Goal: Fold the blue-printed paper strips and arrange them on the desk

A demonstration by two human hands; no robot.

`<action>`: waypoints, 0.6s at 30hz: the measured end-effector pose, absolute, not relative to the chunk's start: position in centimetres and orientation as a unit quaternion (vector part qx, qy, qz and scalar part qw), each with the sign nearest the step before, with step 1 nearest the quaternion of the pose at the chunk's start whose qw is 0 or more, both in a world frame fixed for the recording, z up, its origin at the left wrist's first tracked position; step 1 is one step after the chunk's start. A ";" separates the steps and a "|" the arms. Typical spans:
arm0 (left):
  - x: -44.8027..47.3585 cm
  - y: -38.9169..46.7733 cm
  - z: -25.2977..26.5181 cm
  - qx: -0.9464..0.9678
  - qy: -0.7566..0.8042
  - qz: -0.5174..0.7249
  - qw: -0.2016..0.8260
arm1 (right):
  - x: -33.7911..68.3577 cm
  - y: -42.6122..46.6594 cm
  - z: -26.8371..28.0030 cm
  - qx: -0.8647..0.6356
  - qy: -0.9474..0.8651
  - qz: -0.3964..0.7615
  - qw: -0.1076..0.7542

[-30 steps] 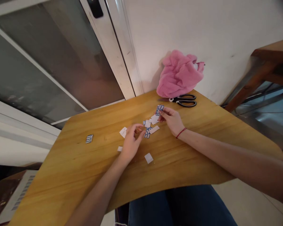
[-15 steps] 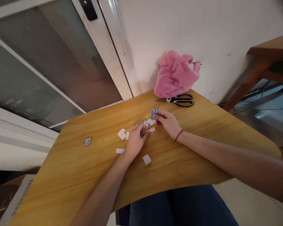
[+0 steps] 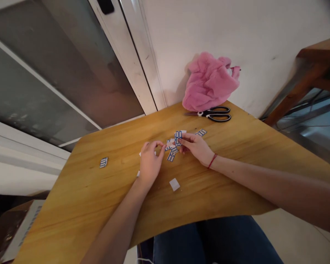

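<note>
My right hand pinches a small paper piece printed with blue-outlined boxes between thumb and fingers, held over a loose pile. My left hand is just left of that pile, thumb and forefinger tips together; whatever may be between them is too small to make out. Below the right hand's piece, a printed paper piece lies tilted on the table. Another printed piece shows beyond the right knuckles. A blank white paper square rests nearer me. Some white scraps are partly hidden behind the left hand.
A small stack of printed pieces sits apart on the left of the wooden table. Black-handled scissors lie at the back beside a pink plush cloth against the wall. A glazed door borders the table's far left.
My left hand has moved slightly left and no longer shows the paper strip it held. A printed piece now shows on the table between the hands. The right hand keeps its printed piece.
</note>
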State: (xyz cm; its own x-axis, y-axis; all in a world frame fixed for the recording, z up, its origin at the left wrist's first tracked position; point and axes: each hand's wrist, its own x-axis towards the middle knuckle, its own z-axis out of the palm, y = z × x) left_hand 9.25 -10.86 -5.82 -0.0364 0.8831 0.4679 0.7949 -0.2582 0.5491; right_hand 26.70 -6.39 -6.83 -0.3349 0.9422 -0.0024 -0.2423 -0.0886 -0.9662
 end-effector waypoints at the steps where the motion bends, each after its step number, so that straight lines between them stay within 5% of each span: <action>1: 9.2 -11.0 -5.8 0.695 0.600 0.394 0.035 | 26.7 -6.4 -6.9 -0.354 -0.489 0.647 0.465; 8: 9.8 -11.9 -5.5 0.788 0.478 0.371 -0.114 | 26.0 -7.5 -7.0 -0.337 -0.469 0.706 0.411; 18: 11.4 -12.5 -5.5 0.803 0.512 0.299 -0.060 | 25.5 -8.0 -7.4 -0.270 -0.448 0.760 0.386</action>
State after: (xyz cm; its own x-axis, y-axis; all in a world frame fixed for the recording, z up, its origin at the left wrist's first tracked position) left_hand 11.43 -12.55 -5.55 0.2969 0.7864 0.5417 0.8584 -0.4683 0.2094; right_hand 25.54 -7.97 -7.41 -0.5567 0.8282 -0.0643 -0.3451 -0.3010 -0.8890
